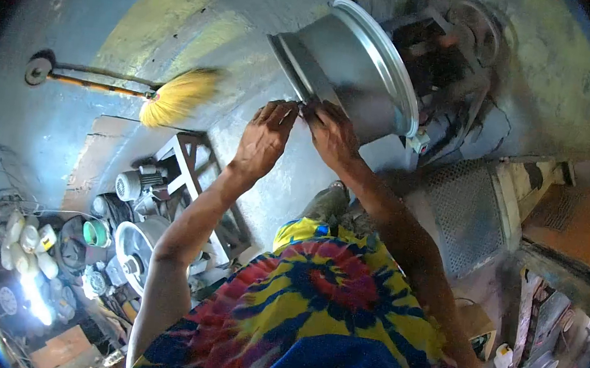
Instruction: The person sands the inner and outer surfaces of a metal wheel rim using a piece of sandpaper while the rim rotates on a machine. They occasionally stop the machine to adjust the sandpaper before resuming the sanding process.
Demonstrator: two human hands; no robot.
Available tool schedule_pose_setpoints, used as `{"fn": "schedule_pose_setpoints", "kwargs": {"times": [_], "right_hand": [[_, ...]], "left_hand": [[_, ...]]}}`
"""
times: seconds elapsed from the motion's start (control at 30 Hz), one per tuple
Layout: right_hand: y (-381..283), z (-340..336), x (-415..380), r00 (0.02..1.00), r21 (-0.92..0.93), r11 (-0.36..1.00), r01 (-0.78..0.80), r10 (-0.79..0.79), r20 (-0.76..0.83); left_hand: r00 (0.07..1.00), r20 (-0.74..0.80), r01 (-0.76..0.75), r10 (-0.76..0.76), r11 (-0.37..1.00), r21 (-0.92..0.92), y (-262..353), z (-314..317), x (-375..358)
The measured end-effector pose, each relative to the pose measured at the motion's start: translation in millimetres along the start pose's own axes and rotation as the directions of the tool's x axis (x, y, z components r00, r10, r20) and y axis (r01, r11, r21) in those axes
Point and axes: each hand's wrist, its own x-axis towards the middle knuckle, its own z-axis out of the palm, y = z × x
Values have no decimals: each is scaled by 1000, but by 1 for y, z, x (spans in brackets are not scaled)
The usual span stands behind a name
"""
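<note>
At the far middle of the workshop, a silver wheel rim [354, 68] lies tilted, its open face toward the right; the left hand [265, 138] and right hand [332, 136] pinch its near edge.

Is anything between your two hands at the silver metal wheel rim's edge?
Nothing shows there in the head view: the left hand and right hand nearly meet at the silver metal wheel rim.
</note>
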Motion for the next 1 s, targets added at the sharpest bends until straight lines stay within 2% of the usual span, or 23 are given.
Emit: {"fn": "schedule_pose_setpoints", "kwargs": {"times": [0.03,0.07,0.13,0.2,0.27,0.33,0.4,0.47,0.53,0.6,0.67,0.73,0.83,1.0], "right_hand": [[-2,0,2,998,-67,996,66,-67,-5],[-2,0,6,997,-74,994,82,-82,3],[-9,-10,18,995,-153,986,72,-60,78],[-13,-11,21,992,-180,977,117,-106,68],[-13,-7,22,993,-118,986,116,-115,16],[-20,-11,22,997,-97,992,77,-78,-4],[-24,-12,21,999,-69,997,39,-40,-18],[-25,-12,19,1000,-53,999,-6,5,-24],[-23,-11,20,1000,-44,999,-3,3,2],[-21,-12,22,1000,-35,999,0,1,22],[-20,-16,26,993,-41,999,-22,27,113],[-18,-15,32,988,-56,998,-23,31,148],[-19,-17,42,981,-65,998,-10,22,192],[-18,-16,52,981,-54,997,53,-42,189]], "left_hand": [[999,-42,-34,35,999,6,-6,6,-2],[998,-58,-25,25,1000,3,-10,12,-6],[995,-96,-10,-2,991,-131,-12,16,-10],[994,-105,2,-18,989,-150,-10,18,-12],[961,-202,111,-191,930,-350,-7,14,-13],[938,-260,116,-229,915,-387,-11,19,-12],[862,-154,295,-483,725,-622,-11,35,-17],[855,-102,325,-509,678,-660,-14,48,-18],[875,71,330,-480,481,-812,-13,48,-16],[851,104,368,-515,441,-819,-19,57,-17],[828,139,402,-544,403,-822,-21,64,-18],[798,304,298,-520,-97,-949,-20,63,-16],[786,279,237,-551,-148,-960,-21,60,-11],[779,266,247,-567,-113,-962,-24,58,-9]]}}
